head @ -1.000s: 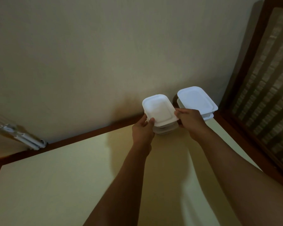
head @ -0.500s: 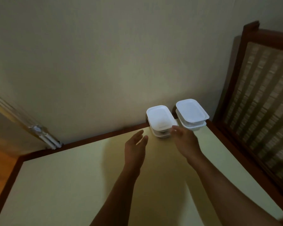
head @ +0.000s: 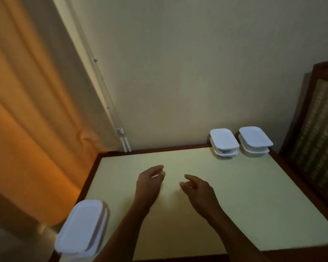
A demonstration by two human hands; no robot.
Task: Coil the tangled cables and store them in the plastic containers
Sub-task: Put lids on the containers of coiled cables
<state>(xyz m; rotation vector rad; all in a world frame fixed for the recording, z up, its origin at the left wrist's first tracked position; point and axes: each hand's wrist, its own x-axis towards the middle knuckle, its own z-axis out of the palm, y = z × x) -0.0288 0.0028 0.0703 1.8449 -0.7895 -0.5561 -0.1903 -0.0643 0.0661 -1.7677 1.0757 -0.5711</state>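
Observation:
Two stacks of lidded white plastic containers stand at the table's far right corner, the left stack (head: 224,143) beside the right stack (head: 254,141). A third lidded container (head: 81,229) sits at the table's near left edge, partly over the rim. My left hand (head: 150,182) and my right hand (head: 197,190) hover above the middle of the table, fingers loosely curled, holding nothing. No cable shows in this view.
The pale yellow table (head: 235,195) has a dark wooden rim. An orange curtain (head: 27,110) hangs at the left, a white conduit (head: 110,103) runs down the wall, and a wooden-framed woven panel (head: 318,133) stands at the right.
Both hands let go of the left container stack and drew back to the table's middle. The view swung left and down, bringing the curtain and a third container into sight.

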